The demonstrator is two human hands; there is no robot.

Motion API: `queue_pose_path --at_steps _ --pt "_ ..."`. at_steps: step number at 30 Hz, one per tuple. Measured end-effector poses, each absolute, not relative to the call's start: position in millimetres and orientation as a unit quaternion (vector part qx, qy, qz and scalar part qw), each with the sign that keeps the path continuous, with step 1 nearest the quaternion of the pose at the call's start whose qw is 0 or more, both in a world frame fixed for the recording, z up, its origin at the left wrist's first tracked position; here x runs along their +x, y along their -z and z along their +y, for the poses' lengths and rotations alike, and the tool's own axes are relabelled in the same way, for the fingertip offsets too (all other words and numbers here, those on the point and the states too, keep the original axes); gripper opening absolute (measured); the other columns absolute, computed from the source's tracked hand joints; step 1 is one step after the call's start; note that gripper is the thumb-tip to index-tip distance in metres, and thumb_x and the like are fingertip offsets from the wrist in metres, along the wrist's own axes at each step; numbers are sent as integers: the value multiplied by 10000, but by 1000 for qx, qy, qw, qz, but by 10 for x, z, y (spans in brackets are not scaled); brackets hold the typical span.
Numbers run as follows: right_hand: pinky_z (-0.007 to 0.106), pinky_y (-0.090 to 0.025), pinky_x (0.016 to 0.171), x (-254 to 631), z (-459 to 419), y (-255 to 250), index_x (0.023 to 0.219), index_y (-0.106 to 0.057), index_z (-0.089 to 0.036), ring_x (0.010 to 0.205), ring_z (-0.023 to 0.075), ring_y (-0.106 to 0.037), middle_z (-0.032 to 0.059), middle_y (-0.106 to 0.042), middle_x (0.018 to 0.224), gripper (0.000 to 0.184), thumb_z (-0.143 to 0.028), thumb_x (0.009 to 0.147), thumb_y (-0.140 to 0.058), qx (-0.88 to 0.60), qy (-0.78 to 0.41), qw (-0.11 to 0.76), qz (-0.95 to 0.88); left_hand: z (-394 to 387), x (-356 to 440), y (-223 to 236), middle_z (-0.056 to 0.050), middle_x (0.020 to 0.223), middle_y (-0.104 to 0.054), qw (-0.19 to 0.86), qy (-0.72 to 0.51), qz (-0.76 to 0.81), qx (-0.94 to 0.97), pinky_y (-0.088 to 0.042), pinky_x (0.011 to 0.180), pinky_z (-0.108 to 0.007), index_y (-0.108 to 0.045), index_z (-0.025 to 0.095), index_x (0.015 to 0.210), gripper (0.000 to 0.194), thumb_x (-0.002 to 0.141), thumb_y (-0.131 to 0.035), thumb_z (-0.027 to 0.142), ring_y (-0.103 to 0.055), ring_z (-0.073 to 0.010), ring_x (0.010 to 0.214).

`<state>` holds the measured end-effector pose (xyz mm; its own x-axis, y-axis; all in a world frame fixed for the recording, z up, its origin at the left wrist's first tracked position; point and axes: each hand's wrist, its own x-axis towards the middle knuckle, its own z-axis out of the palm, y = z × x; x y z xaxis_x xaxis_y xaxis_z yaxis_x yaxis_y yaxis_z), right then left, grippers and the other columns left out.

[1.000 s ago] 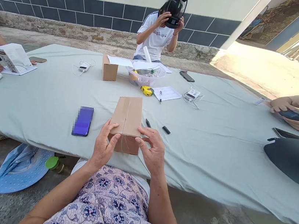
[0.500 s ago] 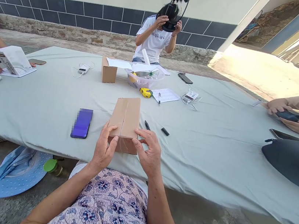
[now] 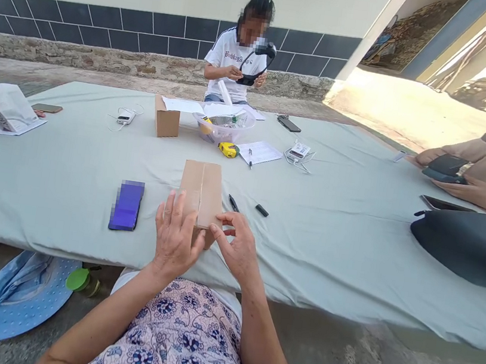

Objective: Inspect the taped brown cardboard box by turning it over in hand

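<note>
A closed brown cardboard box (image 3: 203, 188) sits on the cloth-covered table before me, a seam running down the middle of its top. My left hand (image 3: 175, 236) lies against its near left part with fingers stretched out and apart, the thumb by the front face. At the near right corner, my right hand (image 3: 235, 242) grips the box's edge between thumb and fingers. An uncapped black marker (image 3: 233, 203) lies right of the box, its cap (image 3: 261, 210) a little farther over. To the left is a phone with a purple screen (image 3: 126, 206).
Farther back stand a smaller cardboard box (image 3: 167, 123) and a plastic basket (image 3: 213, 134), near a yellow tape measure (image 3: 228, 150) and paper (image 3: 260, 152). A dark bag (image 3: 469, 244) lies at right. A person opposite (image 3: 236, 63) holds a black headset; others sit at both sides.
My left hand has shifted from gripping the box's left corner to lying on it with fingers extended. The right hand stays at its corner. The person opposite has lowered the headset from the head.
</note>
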<state>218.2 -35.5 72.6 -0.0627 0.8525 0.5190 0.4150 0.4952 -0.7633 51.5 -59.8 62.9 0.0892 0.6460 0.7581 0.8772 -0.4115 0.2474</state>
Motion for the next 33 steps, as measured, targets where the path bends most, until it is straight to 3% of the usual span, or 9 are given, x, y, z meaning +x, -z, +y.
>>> queue_pose_path --at_steps 3,7,14,20,24,33 --pt "322 -641 686 2187 -351 -718 997 -660 -252 922 204 -696 67 -688 1033 155 -392 968 -601 -446 -219 517 -697 -600 637 -696 -216 1494 -588 147 381 -511 -756 -307 1164 -677 -642 206 1193 314 903 -669 323 -445 -440 1479" --pt "317 -652 710 2201 -348 -739 987 -685 -255 920 201 -694 67 -690 1021 164 -360 992 -558 -444 -222 510 -702 -595 763 -747 -169 1323 -707 139 363 -548 -741 -319 1113 -682 -649 229 1060 292 848 -733 411 -567 -430 1339" --pt "329 -649 741 2221 -360 -754 1040 -708 -251 971 211 -697 81 -703 1040 207 -327 1020 -517 -432 -220 505 -714 -507 789 -703 -152 1231 -736 149 399 -563 -708 -354 1048 -612 -638 225 1078 348 858 -723 480 -610 -410 1276" --pt "345 -662 734 2182 -383 -773 1066 -705 -258 978 218 -684 77 -692 1069 184 -394 951 -664 -415 -245 509 -713 -482 736 -657 -129 1223 -748 153 421 -567 -692 -348 1049 -559 -633 236 1121 323 856 -695 410 -616 -383 1278" --pt "353 -658 743 2168 -392 -767 1067 -716 -268 982 221 -692 76 -704 1071 199 -422 953 -662 -410 -253 517 -707 -502 704 -649 -128 1241 -746 149 431 -562 -690 -337 1063 -553 -622 242 1137 351 856 -698 438 -617 -383 1284" --pt "438 -639 864 2151 -288 -577 1227 -670 -237 1088 273 -744 139 -740 1244 389 -510 954 -623 -450 -326 507 -659 -506 413 -683 -140 1265 -731 129 489 -571 -647 -381 1047 -490 -575 226 1088 322 858 -699 414 -622 -355 1294"
